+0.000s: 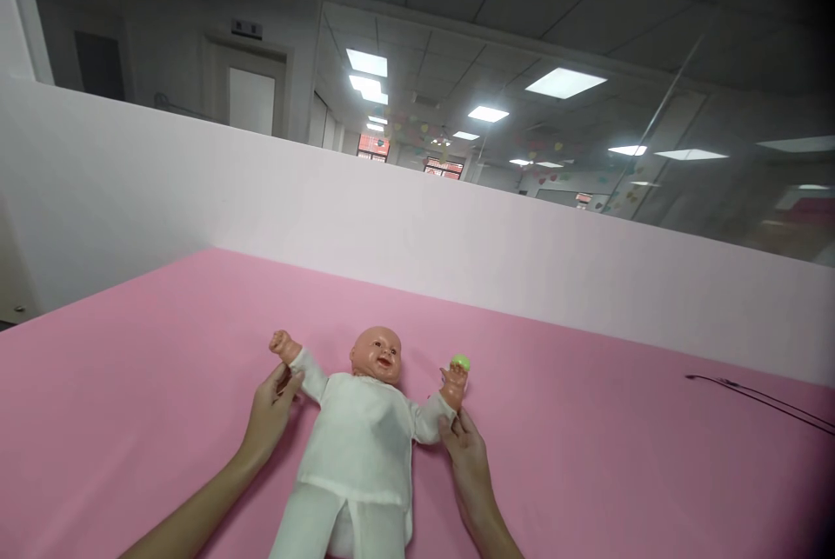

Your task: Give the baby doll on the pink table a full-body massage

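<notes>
A bald baby doll in white cloth top and trousers lies face up on the pink surface, its arms spread to both sides. My left hand is closed on the doll's sleeve end, just below its small fist at the left. On the other side, the fingers of my right hand pinch the opposite sleeve near the doll's wrist. A small green round object shows behind the doll's open hand on the right; most of it is hidden.
A low white wall runs along the back of the pink surface. Thin black cords lie at the far right. Beyond the wall are glass, a door and ceiling lights.
</notes>
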`<control>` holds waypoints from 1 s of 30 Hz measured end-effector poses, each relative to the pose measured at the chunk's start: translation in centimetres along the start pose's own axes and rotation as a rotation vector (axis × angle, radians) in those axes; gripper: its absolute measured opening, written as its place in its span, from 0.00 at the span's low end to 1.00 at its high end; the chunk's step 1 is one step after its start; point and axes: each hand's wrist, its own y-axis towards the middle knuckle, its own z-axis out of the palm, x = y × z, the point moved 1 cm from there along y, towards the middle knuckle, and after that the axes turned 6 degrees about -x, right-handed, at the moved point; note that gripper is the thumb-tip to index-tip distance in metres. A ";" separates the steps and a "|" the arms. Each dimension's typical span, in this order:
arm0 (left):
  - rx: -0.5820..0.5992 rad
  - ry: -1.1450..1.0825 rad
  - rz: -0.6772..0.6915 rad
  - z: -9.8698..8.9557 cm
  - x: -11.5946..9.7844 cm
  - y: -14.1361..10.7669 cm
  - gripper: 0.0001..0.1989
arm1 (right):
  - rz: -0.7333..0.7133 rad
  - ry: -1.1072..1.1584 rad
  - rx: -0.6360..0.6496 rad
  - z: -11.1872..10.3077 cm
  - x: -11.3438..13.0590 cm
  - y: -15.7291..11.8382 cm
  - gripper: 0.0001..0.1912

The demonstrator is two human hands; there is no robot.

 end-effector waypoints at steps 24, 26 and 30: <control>0.056 0.025 0.111 0.3 -0.4 -0.3 0.19 | 0.031 0.068 0.084 0.0 0.1 0.1 0.34; 0.228 0.117 0.339 0.7 -0.8 -0.8 0.16 | -0.028 -0.035 0.220 0.4 0.7 -0.4 0.29; 0.490 0.238 0.722 1.1 -1.3 -1.7 0.22 | -0.119 -0.249 0.495 1.5 1.4 -1.9 0.16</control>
